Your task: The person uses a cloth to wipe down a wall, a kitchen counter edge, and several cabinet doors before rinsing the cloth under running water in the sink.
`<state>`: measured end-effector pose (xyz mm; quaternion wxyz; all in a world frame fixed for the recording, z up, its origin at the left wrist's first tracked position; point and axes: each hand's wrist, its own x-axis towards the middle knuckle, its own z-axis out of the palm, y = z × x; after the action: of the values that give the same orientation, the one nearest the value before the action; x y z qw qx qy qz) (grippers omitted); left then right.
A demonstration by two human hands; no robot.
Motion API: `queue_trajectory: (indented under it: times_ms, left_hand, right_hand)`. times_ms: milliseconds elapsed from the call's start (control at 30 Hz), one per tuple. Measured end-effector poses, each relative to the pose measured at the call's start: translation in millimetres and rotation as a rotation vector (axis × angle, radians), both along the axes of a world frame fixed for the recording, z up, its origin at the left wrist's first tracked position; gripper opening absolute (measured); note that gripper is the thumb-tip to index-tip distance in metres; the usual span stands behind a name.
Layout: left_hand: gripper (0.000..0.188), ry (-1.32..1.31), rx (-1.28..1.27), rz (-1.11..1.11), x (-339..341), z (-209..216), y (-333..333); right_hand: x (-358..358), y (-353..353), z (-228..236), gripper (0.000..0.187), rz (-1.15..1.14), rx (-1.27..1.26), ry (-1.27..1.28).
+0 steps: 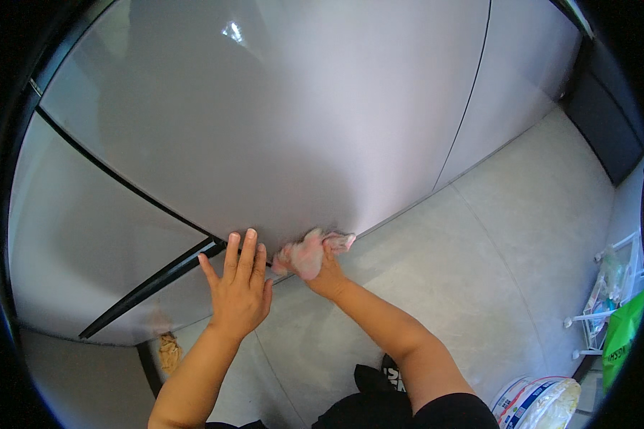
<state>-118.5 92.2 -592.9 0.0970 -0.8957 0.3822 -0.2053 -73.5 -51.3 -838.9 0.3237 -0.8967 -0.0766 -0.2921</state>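
A soft, bunched pink-and-grey cloth (304,256) is gripped in the right hand (327,277), its thumb laid along the near side; the other fingers are hidden by the folds, so how tightly they are closed cannot be told. The cloth is blurred, and is held against the lower edge of a large, glossy, pale silver-grey panel (300,143); its long axis is run roughly along that edge, the looser end pointed to the upper right. Just left of the cloth, the bare left hand (241,289) is spread, palm down, with fingers pointed toward the panel. Farther left, a tapered black glossy strip (150,289) is slanted down and away. Below the cloth, white lettering is borne by a black shoe (388,363). Well to its lower right, dark lettering is carried on a bright green plastic bag (625,336), and blue and red printing, too small to be read, on a round white bucket (526,402).
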Motion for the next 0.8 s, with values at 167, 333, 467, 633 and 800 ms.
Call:
queue_trajectory:
  times_ms: [167, 333, 467, 633, 800]
  left_hand:
    - [0.067, 0.005, 0.025, 0.05, -5, -4, 11]
    - [0.073, -0.166, -0.135, 0.093, 0, 9, 29]
    - [0.061, -0.133, -0.174, 0.12, -1, 10, 36]
    - [0.056, -0.068, -0.152, 0.067, -4, 7, 33]
    - [0.067, -0.085, -0.115, 0.061, -5, 6, 26]
  right_hand:
    - [-7, -23, 34, 0.054, 0.168, -0.314, -0.248]
    - [15, -15, 248, 0.051, 0.022, -0.123, -0.572]
    - [10, 11, 250, 0.051, -0.056, -0.192, -0.578]
    - [-3, 18, 73, 0.055, 0.074, -0.331, -0.386]
    - [-11, -23, 46, 0.048, 0.145, -0.549, -0.423]
